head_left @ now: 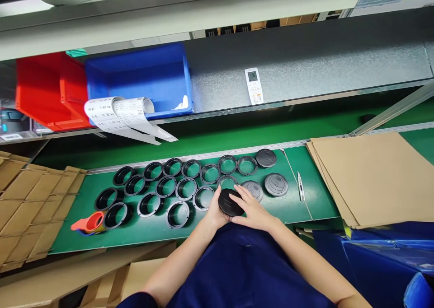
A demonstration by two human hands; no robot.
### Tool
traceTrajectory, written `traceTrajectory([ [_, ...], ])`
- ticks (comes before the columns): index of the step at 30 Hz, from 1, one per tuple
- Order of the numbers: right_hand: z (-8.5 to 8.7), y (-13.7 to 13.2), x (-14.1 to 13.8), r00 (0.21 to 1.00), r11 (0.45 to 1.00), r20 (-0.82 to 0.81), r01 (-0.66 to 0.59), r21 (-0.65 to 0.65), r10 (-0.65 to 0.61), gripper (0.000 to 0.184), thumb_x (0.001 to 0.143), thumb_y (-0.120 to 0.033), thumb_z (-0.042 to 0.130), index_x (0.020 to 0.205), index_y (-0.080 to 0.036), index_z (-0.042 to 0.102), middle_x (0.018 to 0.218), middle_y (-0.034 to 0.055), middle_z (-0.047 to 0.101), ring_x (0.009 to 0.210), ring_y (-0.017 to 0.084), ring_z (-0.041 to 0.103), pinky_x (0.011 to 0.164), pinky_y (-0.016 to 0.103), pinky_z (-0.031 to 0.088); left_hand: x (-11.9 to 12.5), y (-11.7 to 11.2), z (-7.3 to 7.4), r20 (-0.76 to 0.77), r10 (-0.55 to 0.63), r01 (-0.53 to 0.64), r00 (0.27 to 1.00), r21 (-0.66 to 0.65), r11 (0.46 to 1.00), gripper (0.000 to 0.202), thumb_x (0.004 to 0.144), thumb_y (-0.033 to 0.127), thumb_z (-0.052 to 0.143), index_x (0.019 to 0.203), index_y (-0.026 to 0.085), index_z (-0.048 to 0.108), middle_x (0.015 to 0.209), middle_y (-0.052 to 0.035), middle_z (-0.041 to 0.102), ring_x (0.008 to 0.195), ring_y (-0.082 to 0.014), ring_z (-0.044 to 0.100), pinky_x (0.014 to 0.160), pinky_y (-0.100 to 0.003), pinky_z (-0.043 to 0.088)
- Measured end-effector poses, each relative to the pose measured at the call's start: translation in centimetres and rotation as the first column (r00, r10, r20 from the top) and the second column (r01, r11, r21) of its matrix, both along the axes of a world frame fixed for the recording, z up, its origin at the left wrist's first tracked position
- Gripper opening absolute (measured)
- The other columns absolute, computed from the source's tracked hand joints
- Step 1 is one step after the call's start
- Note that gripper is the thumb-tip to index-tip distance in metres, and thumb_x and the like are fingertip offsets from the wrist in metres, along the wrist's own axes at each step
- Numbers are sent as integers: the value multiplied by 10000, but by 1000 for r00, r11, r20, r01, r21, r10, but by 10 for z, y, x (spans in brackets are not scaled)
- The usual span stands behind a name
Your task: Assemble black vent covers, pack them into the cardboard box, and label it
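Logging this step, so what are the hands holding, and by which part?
A black round plastic cover, gripped by its rim between the left hand and the right hand.

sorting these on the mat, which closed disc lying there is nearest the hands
The ribbed grey disc just beyond the right hand, its edge under the fingers. The middle disc and far disc lie farther up the green mat, away from that hand.
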State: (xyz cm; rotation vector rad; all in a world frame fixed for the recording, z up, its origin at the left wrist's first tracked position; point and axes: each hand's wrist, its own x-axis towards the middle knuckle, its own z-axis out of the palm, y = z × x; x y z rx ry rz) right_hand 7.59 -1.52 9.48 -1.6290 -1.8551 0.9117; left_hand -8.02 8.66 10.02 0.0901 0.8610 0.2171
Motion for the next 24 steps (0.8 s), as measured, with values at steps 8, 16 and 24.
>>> traceTrajectory([
  [8, -21, 23, 0, 997, 991, -55, 39, -129, -47, 1237, 623, -539, 844, 1580, -304, 96, 1556, 146, 209, 1441, 355, 207, 1150, 527, 302, 9, -1, -3, -39, -66, 69, 997, 81, 994, 724, 839, 717, 553, 1295, 155, 561, 1249, -182, 649, 1247, -357, 554, 1056, -492, 432],
  [16, -89, 113, 75, 739, 851, 444, 511, 121, -507, 1071, 714, -597, 726, 1545, -128, 240, 1474, 255, 282, 1372, 405, 275, 1140, 590, 185, -25, 19, -14, -192, -76, 103, 978, 134, 986, 618, 968, 570, 418, 1387, 117, 455, 1427, -208, 514, 1316, -301, 506, 1128, -440, 371],
  [24, -128, 120, 99, 706, 950, 656, 307, 58, -268, 1091, 760, -721, 617, 1564, -118, 192, 1536, 264, 274, 1428, 405, 225, 1161, 592, 15, -51, 19, -17, -322, 91, -77, 942, 57, 995, 486, 991, 410, 464, 1351, 84, 475, 1358, -195, 584, 1215, -279, 602, 1084, -382, 448],
])
